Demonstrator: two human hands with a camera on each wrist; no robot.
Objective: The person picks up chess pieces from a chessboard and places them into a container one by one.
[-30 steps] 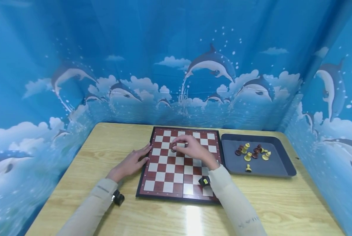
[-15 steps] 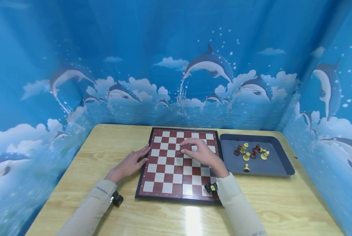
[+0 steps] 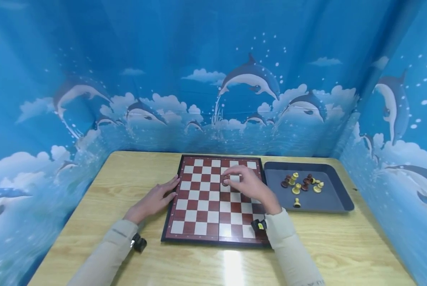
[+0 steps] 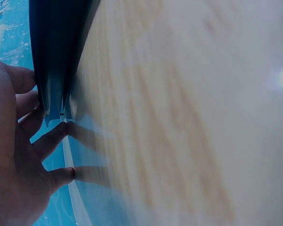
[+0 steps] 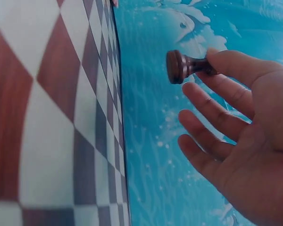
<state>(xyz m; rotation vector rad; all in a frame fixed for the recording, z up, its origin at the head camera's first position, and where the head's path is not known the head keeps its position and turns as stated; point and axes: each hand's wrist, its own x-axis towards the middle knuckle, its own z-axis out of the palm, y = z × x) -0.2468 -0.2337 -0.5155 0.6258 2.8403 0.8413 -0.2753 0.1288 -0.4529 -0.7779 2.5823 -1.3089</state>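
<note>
My right hand (image 3: 249,184) pinches a dark brown chess piece (image 5: 179,67) between thumb and index finger. They cover its top, and its round base points toward the board. In the right wrist view a gap shows between the piece and the board, and the other fingers are spread. The red-and-white chessboard (image 3: 202,205) lies unfolded beneath, its center seam running front to back. Along the board's left edge lies my left hand (image 3: 156,200), fingers extended, fingertips right at the dark rim. The left wrist view shows its fingertips (image 4: 66,173) low against the tabletop beside the board's side.
To the board's right stands a dark grey tray (image 3: 327,202). Inside are several dark brown and yellow chess pieces, some upright and some lying, with a yellow pawn (image 3: 297,203) near the front. The wooden table (image 3: 184,264) meets a blue dolphin-print curtain (image 3: 163,59) behind.
My right hand has moved rightward over the board with the brown chess piece, from the left half to near the center seam. The left hand stays at the edge; the head view shifts slightly.
</note>
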